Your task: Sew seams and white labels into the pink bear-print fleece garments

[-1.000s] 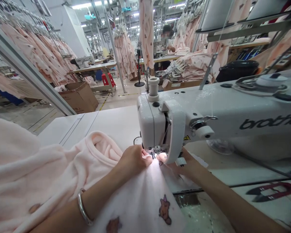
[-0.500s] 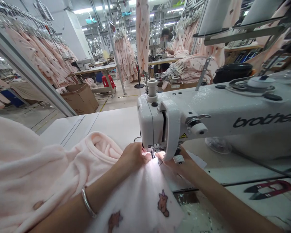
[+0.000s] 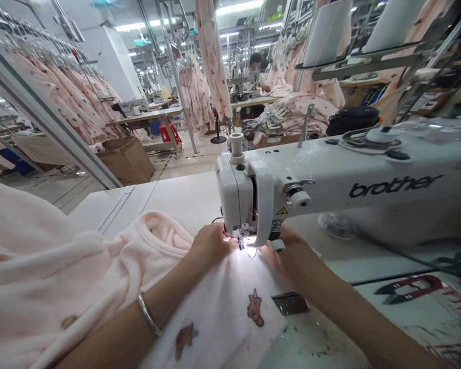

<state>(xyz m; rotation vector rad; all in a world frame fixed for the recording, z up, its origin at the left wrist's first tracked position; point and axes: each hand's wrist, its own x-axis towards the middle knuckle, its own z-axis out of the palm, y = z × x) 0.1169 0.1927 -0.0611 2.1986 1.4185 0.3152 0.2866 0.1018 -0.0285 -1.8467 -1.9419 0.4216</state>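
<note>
A pale pink fleece garment [image 3: 215,302] printed with small brown animals lies under the needle area of a white sewing machine [image 3: 238,200]. My left hand [image 3: 212,245] is closed on the cloth just left of the lit presser foot [image 3: 241,245]. To the right of the needle, my right hand [image 3: 292,253] has its fingers curled at the garment's edge, partly hidden behind the machine head and a white knob [image 3: 277,246]. The bulk of the garment spreads to the left, with a rounded, bound opening [image 3: 159,230] folded up.
Red-handled thread snips [image 3: 409,289] lie on the table at right. A clear plastic piece [image 3: 336,225] rests beneath the machine arm. White thread cones [image 3: 326,33] stand above it. A cardboard box [image 3: 126,161], hanging pink garments [image 3: 57,92] and a person are beyond.
My right hand has shifted right, away from the needle, uncovering more lit plate. My left hand stays beside the presser foot. The camera view has turned slightly.
</note>
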